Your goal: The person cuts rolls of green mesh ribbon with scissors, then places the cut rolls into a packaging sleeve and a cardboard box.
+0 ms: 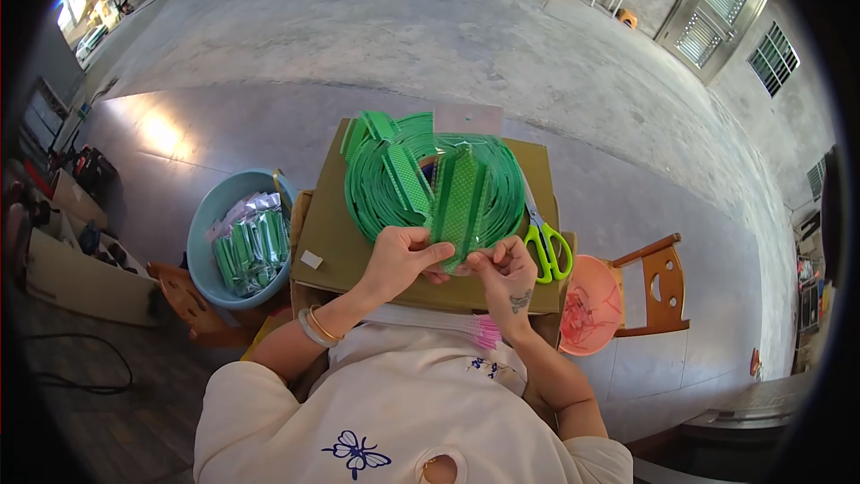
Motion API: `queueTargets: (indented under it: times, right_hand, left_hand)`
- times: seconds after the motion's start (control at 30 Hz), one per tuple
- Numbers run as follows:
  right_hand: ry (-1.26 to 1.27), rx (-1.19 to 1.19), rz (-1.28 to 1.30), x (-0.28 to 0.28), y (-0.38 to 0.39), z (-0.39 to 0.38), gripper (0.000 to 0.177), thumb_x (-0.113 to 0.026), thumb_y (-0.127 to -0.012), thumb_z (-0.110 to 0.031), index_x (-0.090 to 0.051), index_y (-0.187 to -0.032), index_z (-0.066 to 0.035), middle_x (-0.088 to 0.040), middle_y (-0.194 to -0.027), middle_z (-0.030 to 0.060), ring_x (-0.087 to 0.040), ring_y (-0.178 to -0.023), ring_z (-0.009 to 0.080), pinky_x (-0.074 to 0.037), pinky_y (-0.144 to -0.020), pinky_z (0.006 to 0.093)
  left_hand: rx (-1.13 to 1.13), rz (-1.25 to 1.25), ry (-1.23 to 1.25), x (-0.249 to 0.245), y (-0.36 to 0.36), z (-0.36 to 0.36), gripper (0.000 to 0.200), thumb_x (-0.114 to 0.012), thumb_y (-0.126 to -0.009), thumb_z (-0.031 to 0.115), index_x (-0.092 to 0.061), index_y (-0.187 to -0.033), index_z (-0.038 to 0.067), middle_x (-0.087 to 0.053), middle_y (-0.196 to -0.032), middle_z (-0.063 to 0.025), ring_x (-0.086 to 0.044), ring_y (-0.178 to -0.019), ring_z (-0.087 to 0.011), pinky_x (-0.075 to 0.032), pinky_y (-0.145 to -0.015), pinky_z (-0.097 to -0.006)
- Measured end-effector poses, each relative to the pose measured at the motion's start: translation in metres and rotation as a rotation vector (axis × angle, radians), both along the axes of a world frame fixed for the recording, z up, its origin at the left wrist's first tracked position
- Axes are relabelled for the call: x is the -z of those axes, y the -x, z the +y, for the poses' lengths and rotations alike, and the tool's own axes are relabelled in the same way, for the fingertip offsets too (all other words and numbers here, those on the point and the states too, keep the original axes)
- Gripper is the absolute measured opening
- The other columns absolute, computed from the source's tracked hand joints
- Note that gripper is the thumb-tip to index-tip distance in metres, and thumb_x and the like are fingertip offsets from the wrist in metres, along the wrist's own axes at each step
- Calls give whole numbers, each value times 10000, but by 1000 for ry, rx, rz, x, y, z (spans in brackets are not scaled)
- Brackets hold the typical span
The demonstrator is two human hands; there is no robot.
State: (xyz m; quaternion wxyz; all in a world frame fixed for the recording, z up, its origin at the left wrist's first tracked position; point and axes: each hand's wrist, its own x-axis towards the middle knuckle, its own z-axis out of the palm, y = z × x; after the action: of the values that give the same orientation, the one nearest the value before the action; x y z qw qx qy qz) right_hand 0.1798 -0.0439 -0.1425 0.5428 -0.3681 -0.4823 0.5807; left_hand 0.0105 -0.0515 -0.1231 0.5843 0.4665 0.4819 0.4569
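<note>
Both hands are at the lower edge of a clear plastic bag point(468, 121) that has green dotted strips point(461, 202) inside. My left hand point(400, 262) pinches the bag's lower left side, thumb on top. At the lower right corner, my right hand point(503, 271) pinches the plastic between thumb and fingers. Behind the bag lies a large coil of green ribbon point(372, 184) on a brown cardboard box point(327, 246). Folded green strips point(405, 177) rest on the coil's left part. Scissors with lime green handles point(548, 251) lie just right of the coil.
A blue basin point(204, 255) with filled bags point(253, 246) stands on the left by a wooden chair. On the right, a pink basin point(602, 282) holds pinkish-red scraps beside another wooden chair point(652, 291). White sticks with pink tips point(484, 332) lie near my body.
</note>
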Motion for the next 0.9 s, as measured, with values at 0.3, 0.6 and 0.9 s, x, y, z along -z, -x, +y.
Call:
queueTargets:
  times: [0.3, 0.6, 0.9]
  right_hand:
    - [-69, 122, 33, -16, -19, 18, 68, -443, -907, -12, -379, -930, -12, -597, -938, 211, -633, -825, 238, -534, -761, 322]
    - [-282, 357, -754, 8, -96, 53, 128, -572, -826, -61, -520, -928, -2, -595, -932, 143, -572, -877, 236, -481, -748, 338]
    - [-358, 308, -1148, 51, -106, 50, 227, -644, -743, -103, -525, -910, -7, -504, -898, 165, -498, -873, 334, -400, -756, 397]
  left_hand:
    - [-434, 34, -104, -8, 130, 10, 167, -514, -866, 40, -578, -933, -99, -624, -858, -122, -653, -754, -199, -556, -671, -251]
    - [-612, 1356, 16, 142, 348, -80, 468, -689, -717, 101, -512, -1095, -111, -589, -1004, -256, -597, -916, -333, -486, -785, -364]
    - [-277, 986, -591, 38, 178, 63, 733, -378, -684, -167, -280, -1363, 89, -533, -1195, -181, -472, -1123, -353, -370, -961, -393]
